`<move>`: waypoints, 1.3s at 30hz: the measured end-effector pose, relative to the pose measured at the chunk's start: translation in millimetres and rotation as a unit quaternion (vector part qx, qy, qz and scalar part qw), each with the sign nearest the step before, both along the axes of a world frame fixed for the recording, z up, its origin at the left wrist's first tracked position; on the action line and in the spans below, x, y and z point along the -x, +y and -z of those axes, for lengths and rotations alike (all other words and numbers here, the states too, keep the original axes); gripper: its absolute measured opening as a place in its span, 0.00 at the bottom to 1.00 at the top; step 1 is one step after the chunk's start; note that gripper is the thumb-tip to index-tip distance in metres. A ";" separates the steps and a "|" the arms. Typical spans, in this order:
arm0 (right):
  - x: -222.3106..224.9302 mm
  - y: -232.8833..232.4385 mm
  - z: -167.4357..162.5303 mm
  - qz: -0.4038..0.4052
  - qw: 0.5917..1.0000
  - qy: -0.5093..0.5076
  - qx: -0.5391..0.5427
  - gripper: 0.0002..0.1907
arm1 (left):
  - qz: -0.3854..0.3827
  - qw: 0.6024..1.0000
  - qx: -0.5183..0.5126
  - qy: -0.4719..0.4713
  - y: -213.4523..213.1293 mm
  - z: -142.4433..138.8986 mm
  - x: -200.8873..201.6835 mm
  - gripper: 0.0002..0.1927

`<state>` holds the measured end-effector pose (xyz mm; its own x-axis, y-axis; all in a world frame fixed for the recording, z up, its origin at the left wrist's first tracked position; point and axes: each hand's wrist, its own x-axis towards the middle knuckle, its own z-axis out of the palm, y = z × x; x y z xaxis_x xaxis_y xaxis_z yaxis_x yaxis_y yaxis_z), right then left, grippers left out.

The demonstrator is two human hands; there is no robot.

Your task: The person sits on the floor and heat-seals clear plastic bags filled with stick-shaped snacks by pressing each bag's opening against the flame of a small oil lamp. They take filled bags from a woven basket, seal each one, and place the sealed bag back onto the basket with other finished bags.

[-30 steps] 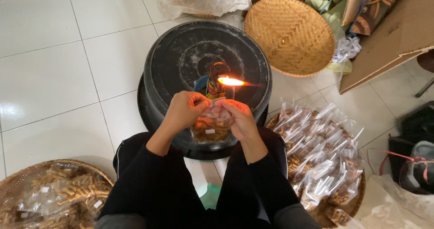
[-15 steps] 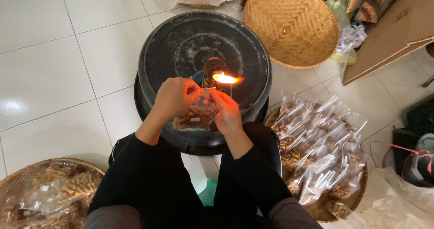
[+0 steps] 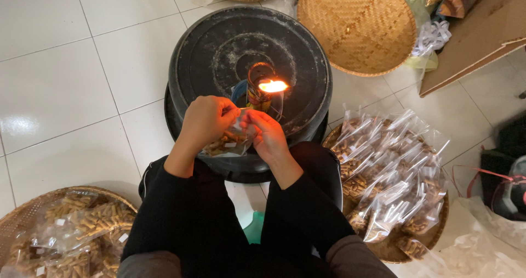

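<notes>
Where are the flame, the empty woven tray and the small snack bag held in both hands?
flame (image 3: 273,85), head view, its bright middle.
empty woven tray (image 3: 356,26), head view, its bare centre.
small snack bag (image 3: 227,143), head view, its filled lower part.

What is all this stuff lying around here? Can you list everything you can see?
Upturned tub: one, black, on the floor in the middle, used as a work surface.
Small lamp: one, with an orange flame, on the tub.
Snack bag: one, clear plastic with brown snacks, held over the tub's near edge.
Right tray: one, woven, brown, heaped with many clear snack bags.
Left tray: one, woven, lower left, with more filled bags.
Empty woven tray: one, tan, top right.
Cardboard sheet: one, brown, far right.
Floor tiles: white, glossy.
Left hand: pinching the bag's top.
Right hand: pinching the bag's top, beside the flame.
</notes>
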<state>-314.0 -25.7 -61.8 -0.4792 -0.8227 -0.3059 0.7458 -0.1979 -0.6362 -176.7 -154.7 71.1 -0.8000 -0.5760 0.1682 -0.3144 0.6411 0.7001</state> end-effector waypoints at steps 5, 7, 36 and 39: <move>6.6 12.0 2.1 -0.010 0.999 0.032 0.030 0.10 | -0.002 1.000 -0.006 -0.010 9.1 -0.1 2.4 0.10; 12.1 15.5 -0.1 -0.005 0.999 0.035 0.039 0.10 | 0.000 1.000 -0.013 0.012 8.7 -0.7 4.3 0.11; 28.9 -3.2 -26.2 0.112 0.984 0.135 0.029 0.07 | -0.028 0.985 -0.152 0.072 1.8 -9.0 26.2 0.11; 29.9 -3.1 -27.3 0.114 0.982 0.143 0.043 0.07 | -0.032 0.984 -0.151 0.086 1.4 -9.2 28.5 0.10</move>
